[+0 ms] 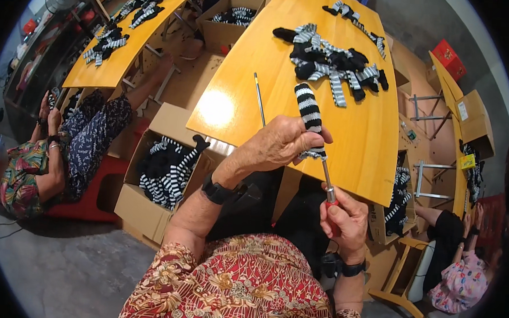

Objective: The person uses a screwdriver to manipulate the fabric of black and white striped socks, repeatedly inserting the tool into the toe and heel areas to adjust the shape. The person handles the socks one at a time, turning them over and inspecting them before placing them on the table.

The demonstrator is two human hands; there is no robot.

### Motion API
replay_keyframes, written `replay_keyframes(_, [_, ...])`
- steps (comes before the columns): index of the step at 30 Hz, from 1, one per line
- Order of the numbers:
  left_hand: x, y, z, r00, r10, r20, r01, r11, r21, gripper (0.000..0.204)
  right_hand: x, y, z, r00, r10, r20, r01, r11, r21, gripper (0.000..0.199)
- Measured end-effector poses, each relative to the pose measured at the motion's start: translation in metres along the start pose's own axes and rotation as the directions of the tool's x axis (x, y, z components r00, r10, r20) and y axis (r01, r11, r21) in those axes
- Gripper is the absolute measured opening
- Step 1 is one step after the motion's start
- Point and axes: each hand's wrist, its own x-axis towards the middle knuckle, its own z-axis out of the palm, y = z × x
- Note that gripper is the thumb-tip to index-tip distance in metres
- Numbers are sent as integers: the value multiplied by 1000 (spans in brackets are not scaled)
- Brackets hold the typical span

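the left hand [283,142] pinches a striped tube [309,109] between thumb and fingers, over the near part of the worktop [234,115]. the right hand [348,222] is curled round a red-handled tool [331,195], its shaft [327,173] meeting the tube's lower end. on the worktop, a rod [259,97] lies left of the tube, a striped pile [335,62] beyond.

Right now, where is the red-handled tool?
In the head view, the red-handled tool is right of centre, gripped in the right hand, its metal shaft reaching up to the striped knit piece that the left hand holds.
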Motion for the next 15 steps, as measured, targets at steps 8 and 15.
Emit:
replay_keyframes(8, [-18, -9, 5, 986, -166, 15, 166, 985, -36, 33, 4, 0, 11, 998, -50, -29, 43, 977, -209, 38])
replay_keyframes(15, [5, -12, 1, 963, -53, -265, -235, 323, -917, 46, 5, 0, 29, 1000, -9, -18, 6, 982, -188, 43])
